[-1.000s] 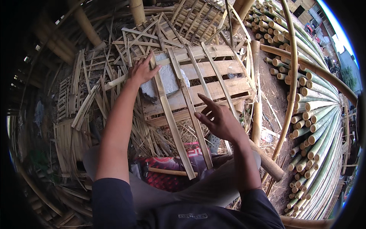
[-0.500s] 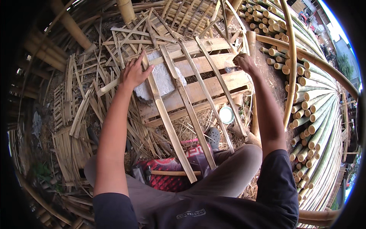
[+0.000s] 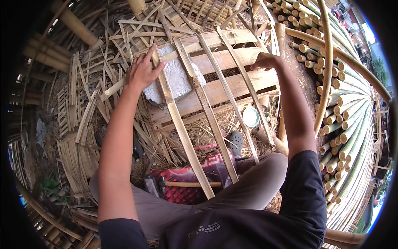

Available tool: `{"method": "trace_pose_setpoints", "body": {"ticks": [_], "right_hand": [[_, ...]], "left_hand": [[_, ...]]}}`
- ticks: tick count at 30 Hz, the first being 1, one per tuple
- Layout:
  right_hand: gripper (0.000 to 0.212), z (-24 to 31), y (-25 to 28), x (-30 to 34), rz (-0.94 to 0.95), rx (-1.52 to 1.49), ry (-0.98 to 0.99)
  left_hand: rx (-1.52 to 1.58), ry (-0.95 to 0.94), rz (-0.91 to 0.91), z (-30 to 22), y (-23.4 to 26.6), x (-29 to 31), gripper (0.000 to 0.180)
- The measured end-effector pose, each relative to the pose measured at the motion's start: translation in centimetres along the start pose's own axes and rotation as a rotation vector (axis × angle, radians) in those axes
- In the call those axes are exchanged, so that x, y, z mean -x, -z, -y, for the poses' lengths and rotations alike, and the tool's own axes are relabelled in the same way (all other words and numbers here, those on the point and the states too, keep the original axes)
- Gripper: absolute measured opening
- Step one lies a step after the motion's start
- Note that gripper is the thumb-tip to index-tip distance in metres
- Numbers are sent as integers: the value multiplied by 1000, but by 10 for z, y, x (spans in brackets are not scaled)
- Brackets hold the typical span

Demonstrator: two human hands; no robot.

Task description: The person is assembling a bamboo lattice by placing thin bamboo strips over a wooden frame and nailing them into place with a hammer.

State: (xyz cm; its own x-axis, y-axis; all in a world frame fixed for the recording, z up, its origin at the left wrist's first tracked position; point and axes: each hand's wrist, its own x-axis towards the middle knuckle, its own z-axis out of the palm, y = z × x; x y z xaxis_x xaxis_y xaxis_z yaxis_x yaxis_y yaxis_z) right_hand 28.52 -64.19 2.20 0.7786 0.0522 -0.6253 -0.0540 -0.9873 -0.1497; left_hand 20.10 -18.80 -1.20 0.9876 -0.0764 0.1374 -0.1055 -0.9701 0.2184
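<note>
Left arm: extended forward, nearly straight, forearm bare. Left hand (image 3: 143,71): palm down, fingers (image 3: 150,53) spread and pointing away from the body, thumb out to the right. Right arm: extended forward, elbow slightly bent. Right hand (image 3: 262,61): wrist bent left, fingers curled closed, knuckles up.

The right hand (image 3: 262,61) hides its fingers behind the bamboo slat (image 3: 238,58); its grip stays unclear.
</note>
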Motion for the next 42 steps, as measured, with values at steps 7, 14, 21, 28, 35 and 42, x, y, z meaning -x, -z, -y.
{"method": "trace_pose_setpoints", "body": {"ticks": [7, 14, 21, 28, 35, 42], "right_hand": [[43, -8, -2, -9, 2, 20, 44], [43, -20, -7, -14, -46, 43, 98], [43, -21, -7, -19, -8, 37, 128], [39, -17, -9, -18, 21, -18, 137], [35, -18, -10, -22, -3, -65, 108], [33, -27, -8, -22, -149, -166, 97]], "left_hand": [[80, -11, 20, -1, 5, 1, 82], [64, 9, 29, -6, 8, 1, 80], [72, -16, 7, -1, 4, 0, 82], [10, -22, -18, 4, -4, -2, 85], [16, -18, -17, 4, -2, 0, 85], [26, -25, -17, 4, -5, -3, 86]]}}
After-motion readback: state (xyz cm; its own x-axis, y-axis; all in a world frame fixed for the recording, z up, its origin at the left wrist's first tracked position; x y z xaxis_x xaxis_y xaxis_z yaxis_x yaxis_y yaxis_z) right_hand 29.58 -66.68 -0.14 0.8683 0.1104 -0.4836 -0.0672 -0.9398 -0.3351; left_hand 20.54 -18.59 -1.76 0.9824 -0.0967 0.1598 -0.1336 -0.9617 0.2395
